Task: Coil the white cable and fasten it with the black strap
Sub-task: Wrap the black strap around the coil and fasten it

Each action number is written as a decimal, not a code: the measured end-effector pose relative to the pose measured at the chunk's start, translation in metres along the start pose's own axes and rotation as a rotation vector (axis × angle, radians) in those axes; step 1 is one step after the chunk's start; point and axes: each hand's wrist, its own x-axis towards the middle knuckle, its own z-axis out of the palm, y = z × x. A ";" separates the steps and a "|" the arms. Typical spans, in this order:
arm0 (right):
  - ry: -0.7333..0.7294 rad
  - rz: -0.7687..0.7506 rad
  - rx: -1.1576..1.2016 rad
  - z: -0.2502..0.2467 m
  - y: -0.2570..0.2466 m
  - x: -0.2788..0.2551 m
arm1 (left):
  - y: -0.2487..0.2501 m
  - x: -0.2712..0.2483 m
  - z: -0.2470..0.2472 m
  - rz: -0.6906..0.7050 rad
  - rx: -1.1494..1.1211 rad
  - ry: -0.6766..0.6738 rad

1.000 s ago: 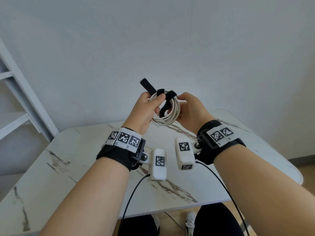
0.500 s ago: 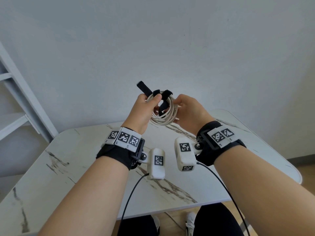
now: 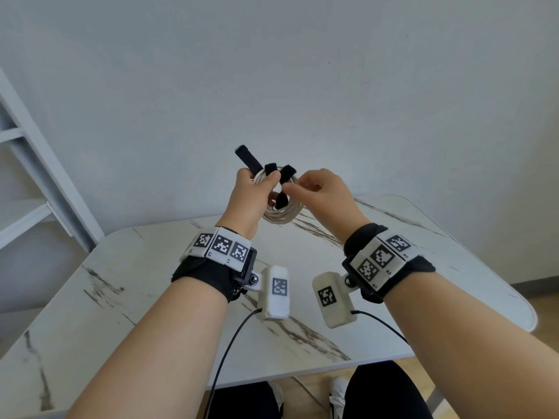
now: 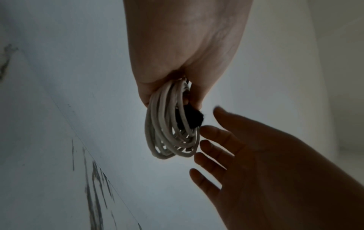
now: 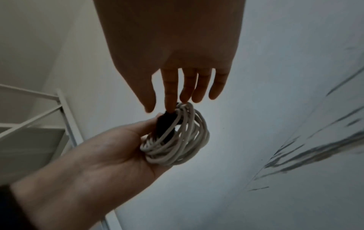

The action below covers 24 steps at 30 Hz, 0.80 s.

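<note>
The white cable is wound into a small coil held up above the table. My left hand grips its top left, thumb pressed over the strands. The black strap loops over the top of the coil, and one free end sticks up to the left past my left fingers. My right hand is beside the coil with fingers straight. In the right wrist view its index fingertip touches the strap on the coil. The left wrist view shows the coil hanging from my left hand.
A white marble-pattern table lies below the hands, its front edge near my legs. A white shelf frame stands at the left against the plain wall. Wrist camera cables hang down over the table's front.
My right hand has let go of the coil's right side and straightened its fingers, leaving only the index fingertip on the strap. The left hand keeps its grip on the coil.
</note>
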 end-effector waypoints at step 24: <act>0.178 -0.032 -0.003 -0.024 -0.010 0.012 | -0.002 0.003 -0.012 0.033 0.185 -0.036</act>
